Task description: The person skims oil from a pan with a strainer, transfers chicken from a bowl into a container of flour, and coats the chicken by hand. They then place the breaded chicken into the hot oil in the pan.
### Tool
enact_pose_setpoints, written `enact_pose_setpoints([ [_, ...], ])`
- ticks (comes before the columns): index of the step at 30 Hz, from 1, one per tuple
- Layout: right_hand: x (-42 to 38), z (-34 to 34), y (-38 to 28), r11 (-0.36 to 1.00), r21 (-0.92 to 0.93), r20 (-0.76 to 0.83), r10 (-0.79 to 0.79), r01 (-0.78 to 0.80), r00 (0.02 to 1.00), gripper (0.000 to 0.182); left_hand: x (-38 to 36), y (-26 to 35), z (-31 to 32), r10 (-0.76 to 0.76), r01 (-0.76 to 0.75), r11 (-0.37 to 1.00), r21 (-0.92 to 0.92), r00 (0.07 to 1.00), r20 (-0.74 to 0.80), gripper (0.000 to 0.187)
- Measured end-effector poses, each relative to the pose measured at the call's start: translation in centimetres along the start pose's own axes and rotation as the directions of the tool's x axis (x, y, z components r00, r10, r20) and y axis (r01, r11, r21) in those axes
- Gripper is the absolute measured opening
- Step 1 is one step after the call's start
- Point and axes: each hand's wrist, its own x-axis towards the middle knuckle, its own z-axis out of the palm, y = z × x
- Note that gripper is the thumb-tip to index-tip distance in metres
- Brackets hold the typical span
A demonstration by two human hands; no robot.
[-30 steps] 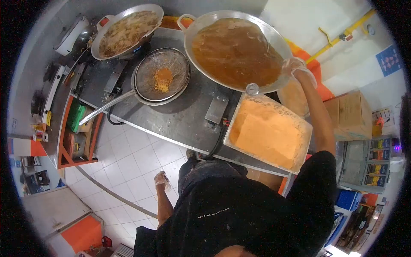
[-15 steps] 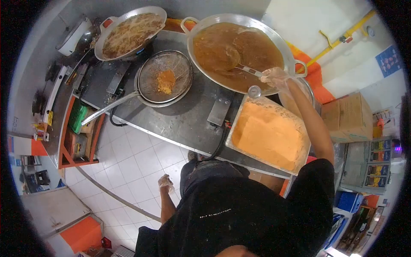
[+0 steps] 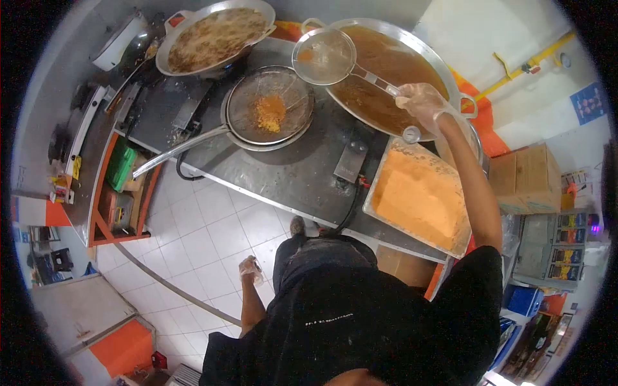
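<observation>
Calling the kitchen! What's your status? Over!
Right hand gripping small strainer, by edge of wide pan. Left hand hanging low. Bigger strainer nearby, holding crumbs.

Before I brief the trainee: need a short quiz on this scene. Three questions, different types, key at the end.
1. Short answer: which hand holds the small strainer by its handle?
2. True or false: orange crumbs lie in the large strainer.
3. Multiple choice: what is in the rectangular tray?
A) Clear water
B) Orange powder
C) Whole vegetables

Key:
1. The right hand.
2. True.
3. B.
</observation>
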Motion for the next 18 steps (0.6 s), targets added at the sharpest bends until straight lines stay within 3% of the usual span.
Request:
enact_pose_setpoints([
  [1,0.6,1.1,-1.2,0.980,-0.192,-0.058,-0.073,0.061,0.996,0.026,-0.2,0.2,-0.4,0.051,-0.051,0.999,0.010,0.998,0.027,0.017],
  [2,0.3,1.8,-3.3,0.979,-0.191,-0.047,-0.078,0.068,0.996,0.026,-0.2,0.5,-0.8,0.102,-0.104,0.994,0.019,0.993,0.055,0.018],
  [4,-1.0,2.5,-7.9,0.960,-0.278,0.002,-0.044,0.043,0.999,0.027,1.6,-0.1,-1.6,0.036,-0.035,0.999,-0.013,0.999,0.038,0.019],
  [6,0.0,6.6,-8.1,0.923,-0.378,-0.034,-0.097,0.077,0.995,0.028,2.4,-0.2,-2.2,0.008,-0.005,0.999,-0.045,0.999,0.048,0.019],
  [8,0.6,9.3,-8.6,0.819,-0.473,-0.001,-0.368,0.324,0.930,0.026,1.9,0.4,-2.2,0.021,-0.022,1.000,0.012,0.999,0.024,0.023],
  [10,0.9,11.0,-9.7,0.821,-0.493,-0.004,-0.331,0.286,0.944,0.023,2.0,0.8,-2.4,0.005,-0.002,0.990,-0.142,1.000,0.019,0.030],
  [11,0.9,11.4,-10.2,0.820,-0.516,-0.002,-0.292,0.249,0.956,0.022,1.3,1.2,-2.3,0.041,-0.042,0.996,-0.075,0.999,-0.006,0.035],
  [15,0.0,11.2,-10.6,0.854,-0.457,-0.019,-0.287,0.247,0.958,0.022,1.7,0.2,-3.2,0.053,-0.046,0.991,-0.125,0.997,0.052,0.036],
  [18,-0.9,9.3,-9.7,0.852,-0.495,-0.062,-0.230,0.170,0.971,0.023,2.6,-1.2,-4.0,-0.021,0.024,0.996,-0.084,0.999,0.030,0.036],
])
